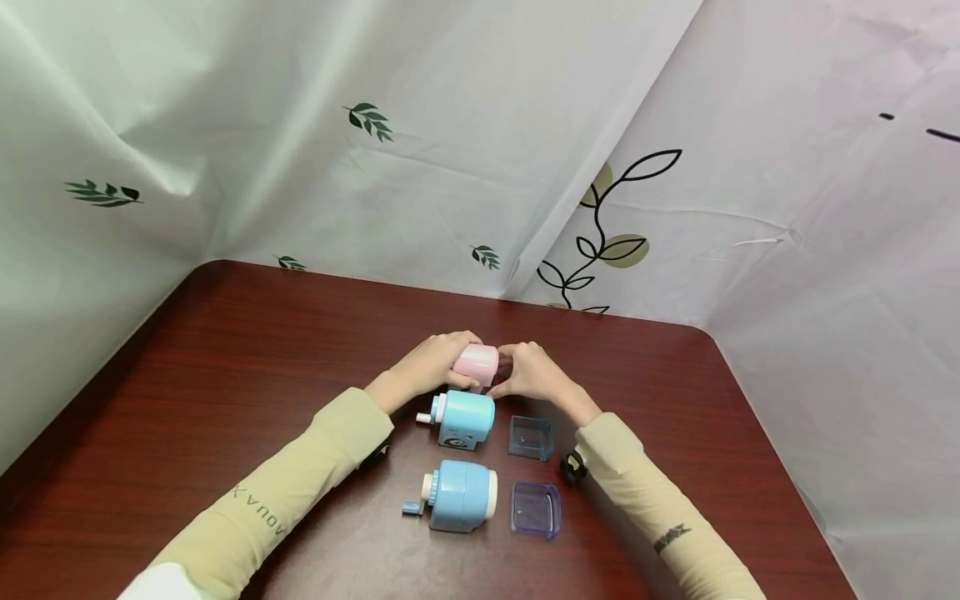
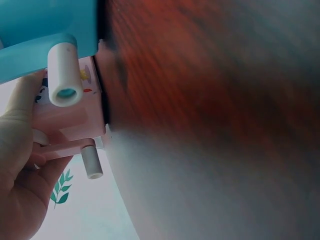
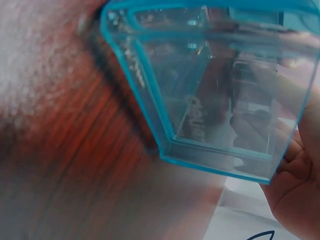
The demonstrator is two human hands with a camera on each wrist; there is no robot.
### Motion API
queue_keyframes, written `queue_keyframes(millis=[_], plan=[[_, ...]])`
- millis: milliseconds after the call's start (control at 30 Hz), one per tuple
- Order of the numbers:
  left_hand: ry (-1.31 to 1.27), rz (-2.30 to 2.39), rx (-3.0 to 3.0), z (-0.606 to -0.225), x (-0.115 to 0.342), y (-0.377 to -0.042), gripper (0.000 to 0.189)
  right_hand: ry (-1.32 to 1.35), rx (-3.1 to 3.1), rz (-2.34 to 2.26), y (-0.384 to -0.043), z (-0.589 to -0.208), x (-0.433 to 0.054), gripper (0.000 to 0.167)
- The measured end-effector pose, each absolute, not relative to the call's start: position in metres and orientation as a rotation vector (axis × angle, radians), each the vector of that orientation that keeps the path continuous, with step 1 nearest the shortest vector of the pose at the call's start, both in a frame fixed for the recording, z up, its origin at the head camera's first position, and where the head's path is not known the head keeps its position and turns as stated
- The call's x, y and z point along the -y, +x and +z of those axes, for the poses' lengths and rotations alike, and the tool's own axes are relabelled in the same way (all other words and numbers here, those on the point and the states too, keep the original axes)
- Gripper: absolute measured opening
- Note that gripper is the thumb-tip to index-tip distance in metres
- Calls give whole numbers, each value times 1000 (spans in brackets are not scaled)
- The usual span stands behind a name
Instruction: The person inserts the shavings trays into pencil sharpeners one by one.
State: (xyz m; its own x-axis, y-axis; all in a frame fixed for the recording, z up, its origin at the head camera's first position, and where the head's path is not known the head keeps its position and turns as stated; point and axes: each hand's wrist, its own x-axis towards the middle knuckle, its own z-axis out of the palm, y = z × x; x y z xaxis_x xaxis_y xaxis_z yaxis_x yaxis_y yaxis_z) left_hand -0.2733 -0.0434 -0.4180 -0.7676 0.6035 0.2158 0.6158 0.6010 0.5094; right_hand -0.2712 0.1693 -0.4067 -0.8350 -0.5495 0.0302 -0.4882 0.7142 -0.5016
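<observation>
My left hand (image 1: 442, 364) grips a pink pencil sharpener (image 1: 477, 365) from its crank side, standing at the back of the row. In the left wrist view its pink crank (image 2: 67, 149) with a pale knob points toward the camera. My right hand (image 1: 534, 372) is at the sharpener's opposite side, thumb and fingers bent around its drawer end. Through a clear teal drawer (image 3: 210, 100) in the right wrist view, a see-through boxy piece shows dimly between those fingers. A light-blue sharpener (image 1: 467, 414) stands just in front of the pink one.
A second blue sharpener (image 1: 459, 496) stands nearer on the brown table (image 1: 315, 517), its crank to the left. The teal drawer and a blue-violet clear drawer (image 1: 536, 508) lie to the right of the blue sharpeners. White patterned sheeting (image 1: 420, 200) hangs behind.
</observation>
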Motion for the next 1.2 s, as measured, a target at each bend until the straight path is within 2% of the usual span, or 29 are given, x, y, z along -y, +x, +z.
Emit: queue_keyframes(millis=[633,1200], plan=[[-1063,-887,2788,-416,42,-271,56,-904,-2815,-687,-275,-409,-162,47],[-1053,-928,2821,-416,44,-273,54,-927,-2803,-693,-273,-411,-163,52]])
